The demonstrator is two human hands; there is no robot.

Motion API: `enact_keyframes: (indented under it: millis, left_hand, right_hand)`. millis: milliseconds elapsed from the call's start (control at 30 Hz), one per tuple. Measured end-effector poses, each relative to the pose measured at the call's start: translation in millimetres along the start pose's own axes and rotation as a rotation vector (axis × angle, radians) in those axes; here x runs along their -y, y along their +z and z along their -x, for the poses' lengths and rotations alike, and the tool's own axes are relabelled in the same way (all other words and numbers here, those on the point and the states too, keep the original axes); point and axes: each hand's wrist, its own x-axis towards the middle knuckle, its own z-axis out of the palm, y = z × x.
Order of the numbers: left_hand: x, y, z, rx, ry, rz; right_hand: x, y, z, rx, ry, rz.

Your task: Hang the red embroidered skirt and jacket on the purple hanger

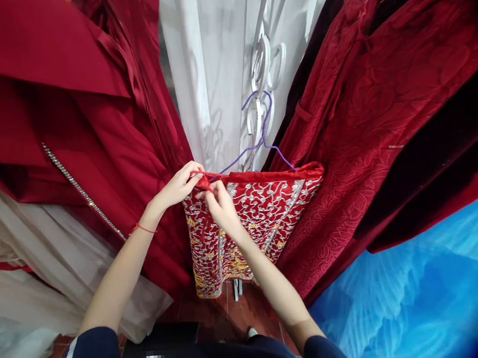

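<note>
A red skirt with silver and gold embroidery hangs by its waistband from a purple wire hanger. The hanger's hook is up by a white scrolled metal rack. At the skirt's left upper corner, my left hand pinches the red waistband. My right hand is just to the right and slightly lower, its fingers closed on the same edge of red cloth. The fingertips of both hands nearly meet there, and the cloth between them is bunched.
Deep red gowns hang close on the left, one with a beaded trim. A patterned red dress and a bright blue gown crowd the right. Behind is a white curtain; below, a tiled floor.
</note>
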Motion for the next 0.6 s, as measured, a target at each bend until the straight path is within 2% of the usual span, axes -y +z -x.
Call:
enact_keyframes:
  millis: [100, 233, 300, 400, 500, 600]
  left_hand:
    - [14.6, 11.3, -2.0, -0.076, -0.029, 0.159]
    - [25.9, 18.5, -7.4, -0.182, 0.008, 0.282]
    - [24.7, 16.0, -12.6, -0.179, 0.002, 0.328]
    - [15.4, 10.6, -27.2, -0.092, -0.069, 0.392]
    - [3.8, 10.5, -48.8, -0.038, -0.176, 0.434]
    - [-0.9, 15.1, -69.1, -0.072, -0.320, 0.508]
  right_hand:
    - [30.3, -19.7, -32.8, 0.135, 0.154, -0.237]
    - [73.4, -31.4, -95.8, 0.228, 0.302, -0.258]
    - [86.5, -29.1, -123.3, 0.222, 0.406, -0.230]
    - [95.4, -21.8, -152.2, 0.192, 0.491, -0.193]
    - [101.7, -17.4, -174.3, 0.227, 0.410, -0.153]
    - [113.5, -19.1, -199.1, 0.175, 0.151, -0.146]
